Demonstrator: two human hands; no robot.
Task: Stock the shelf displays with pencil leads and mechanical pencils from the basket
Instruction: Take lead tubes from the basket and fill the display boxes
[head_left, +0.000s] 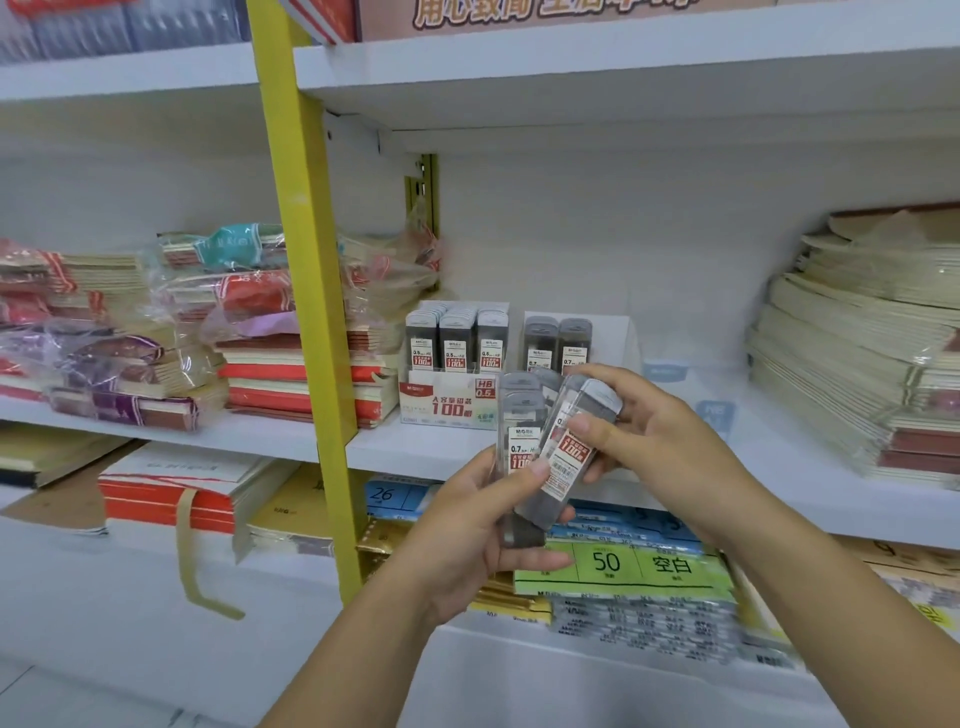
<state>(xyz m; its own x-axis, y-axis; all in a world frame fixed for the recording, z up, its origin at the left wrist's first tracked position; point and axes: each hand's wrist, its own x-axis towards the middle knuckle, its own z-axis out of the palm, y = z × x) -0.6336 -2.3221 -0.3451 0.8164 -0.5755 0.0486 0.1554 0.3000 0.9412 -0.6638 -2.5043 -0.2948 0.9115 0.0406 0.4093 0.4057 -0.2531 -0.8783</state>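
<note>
The job looks partly done. On the shelf (395, 447), the 0.5 display box (452, 387) shows three full rows of lead cases. The 0.7 display box (558, 343), at its 3 o'clock, holds only two cases in front, with bare white space to their right, so it likely takes more. No mechanical pencils and no basket are in view, so that share cannot be judged.

Both forearms rise from about 5 and 6 o'clock of the picture. The left grip (483, 525), at 6 o'clock of the 0.7 box, is closed around a bunch of lead cases (519, 431) held upright, thumb across the labels. The right grip (654, 431), at its 2 o'clock, pinches one tilted case (571, 447), whose top leans toward 1 o'clock, touching the bunch.
</note>
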